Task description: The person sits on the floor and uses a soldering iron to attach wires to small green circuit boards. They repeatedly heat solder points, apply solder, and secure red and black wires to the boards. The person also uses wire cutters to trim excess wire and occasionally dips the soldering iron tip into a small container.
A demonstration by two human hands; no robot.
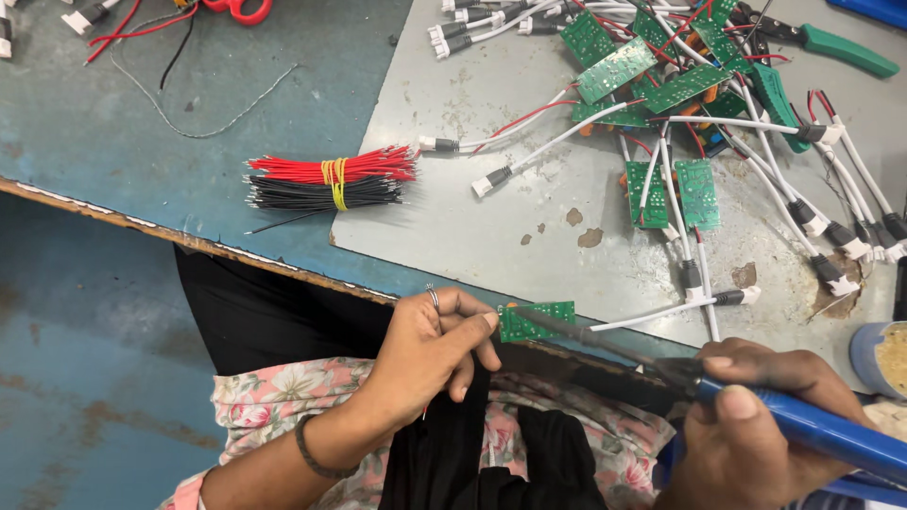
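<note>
My left hand (430,354) pinches a small green circuit board (540,321) at its left end, holding it just off the near edge of the bench. A white cable with a black plug (694,304) runs from the board to the right. My right hand (751,425) grips a soldering iron with a blue handle (822,430). Its dark metal tip (567,328) lies across the board.
A pile of green boards with white cables (680,85) covers the grey sheet (472,217) at the top right. A bundle of red and black wires tied with a yellow band (331,179) lies on the blue bench. Green-handled pliers (831,47) lie at the back, a small tub (879,357) at right.
</note>
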